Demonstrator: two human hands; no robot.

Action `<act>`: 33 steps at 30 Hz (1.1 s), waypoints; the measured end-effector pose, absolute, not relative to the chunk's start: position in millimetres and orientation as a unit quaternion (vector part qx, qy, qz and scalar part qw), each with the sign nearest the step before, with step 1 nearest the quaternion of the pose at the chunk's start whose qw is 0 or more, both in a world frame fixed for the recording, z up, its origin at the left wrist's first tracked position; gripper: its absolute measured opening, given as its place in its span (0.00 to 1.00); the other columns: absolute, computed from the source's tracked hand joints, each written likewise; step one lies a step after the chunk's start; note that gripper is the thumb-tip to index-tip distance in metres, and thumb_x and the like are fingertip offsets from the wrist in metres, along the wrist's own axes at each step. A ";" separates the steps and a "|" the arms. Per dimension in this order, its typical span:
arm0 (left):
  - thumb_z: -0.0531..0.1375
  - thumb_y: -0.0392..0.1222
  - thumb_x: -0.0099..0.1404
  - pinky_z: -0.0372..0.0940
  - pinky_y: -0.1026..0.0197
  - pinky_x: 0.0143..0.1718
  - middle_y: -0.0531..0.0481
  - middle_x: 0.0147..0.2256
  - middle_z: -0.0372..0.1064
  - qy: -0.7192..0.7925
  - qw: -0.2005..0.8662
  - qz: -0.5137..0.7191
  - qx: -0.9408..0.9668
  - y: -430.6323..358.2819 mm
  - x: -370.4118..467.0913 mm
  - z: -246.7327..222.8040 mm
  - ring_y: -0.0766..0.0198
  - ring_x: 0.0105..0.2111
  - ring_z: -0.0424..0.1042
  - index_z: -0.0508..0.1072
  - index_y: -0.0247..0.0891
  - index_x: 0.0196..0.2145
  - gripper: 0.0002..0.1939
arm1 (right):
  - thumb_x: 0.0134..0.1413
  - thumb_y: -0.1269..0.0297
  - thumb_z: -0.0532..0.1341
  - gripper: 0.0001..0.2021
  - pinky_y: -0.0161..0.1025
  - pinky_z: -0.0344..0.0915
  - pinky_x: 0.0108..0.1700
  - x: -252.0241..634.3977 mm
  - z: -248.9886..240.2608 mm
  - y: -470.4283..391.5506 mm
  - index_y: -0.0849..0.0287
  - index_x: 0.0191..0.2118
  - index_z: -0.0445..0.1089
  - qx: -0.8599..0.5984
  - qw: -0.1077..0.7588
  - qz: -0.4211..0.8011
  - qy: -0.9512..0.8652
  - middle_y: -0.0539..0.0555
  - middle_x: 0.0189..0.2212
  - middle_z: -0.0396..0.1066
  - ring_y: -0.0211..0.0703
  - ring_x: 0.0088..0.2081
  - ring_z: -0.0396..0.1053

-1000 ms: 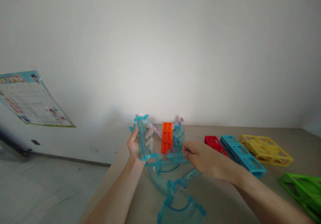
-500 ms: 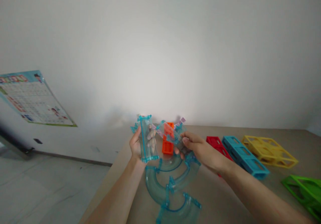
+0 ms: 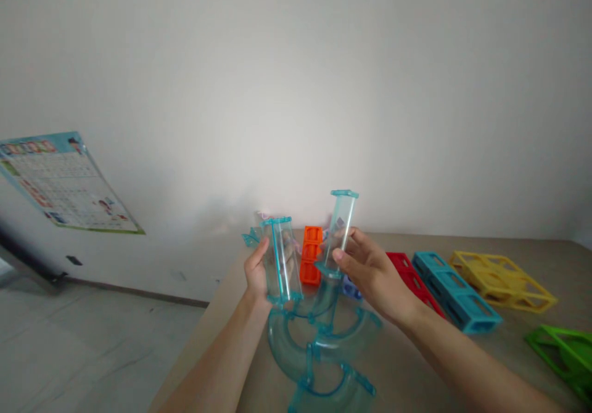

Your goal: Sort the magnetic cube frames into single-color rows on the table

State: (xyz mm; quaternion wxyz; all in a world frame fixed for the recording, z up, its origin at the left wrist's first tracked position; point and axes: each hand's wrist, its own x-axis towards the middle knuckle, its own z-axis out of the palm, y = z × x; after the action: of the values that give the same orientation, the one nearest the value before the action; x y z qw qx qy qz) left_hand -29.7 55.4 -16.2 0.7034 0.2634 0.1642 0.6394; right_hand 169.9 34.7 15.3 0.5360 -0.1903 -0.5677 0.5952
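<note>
My left hand (image 3: 257, 271) holds a clear blue-edged straight tube (image 3: 282, 262) nearly upright, its thumb along the left side and its fingers behind. Another clear straight tube (image 3: 343, 219) stands tilted in the grip of my right hand (image 3: 365, 262), with thumb and fingers around its lower part. Beneath that tube's lower end is a clear blue curved piece (image 3: 326, 296); whether they are joined, I cannot tell. Several clear blue curved tubes (image 3: 283, 342) lie on the table below both hands.
Behind the hands is an orange frame piece (image 3: 311, 256) near the wall. To the right lie stacks of red (image 3: 414, 283), blue (image 3: 456, 293), yellow (image 3: 502, 280) and green (image 3: 564, 354) frames. The table's left edge drops to the floor.
The piece in my right hand has swung from a slant to nearly upright, its top now higher. My left hand and its tube have shifted slightly right.
</note>
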 end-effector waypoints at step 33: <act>0.64 0.43 0.60 0.67 0.65 0.22 0.52 0.22 0.71 0.188 0.634 0.670 0.337 53.0 -12.5 -23.3 0.68 0.18 0.69 0.77 0.37 0.35 0.08 | 0.48 0.60 0.70 0.34 0.36 0.61 0.29 162.3 -6.1 32.5 0.54 0.55 0.50 -0.378 0.492 0.441 -0.648 0.42 0.26 0.64 0.39 0.27 0.65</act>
State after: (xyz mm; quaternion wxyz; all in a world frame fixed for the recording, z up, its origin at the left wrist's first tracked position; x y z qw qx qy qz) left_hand -12.5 53.0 -23.3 0.6338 0.3371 0.1876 0.6704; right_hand 162.3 32.5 -6.1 0.4923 -0.3781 -0.6480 0.4412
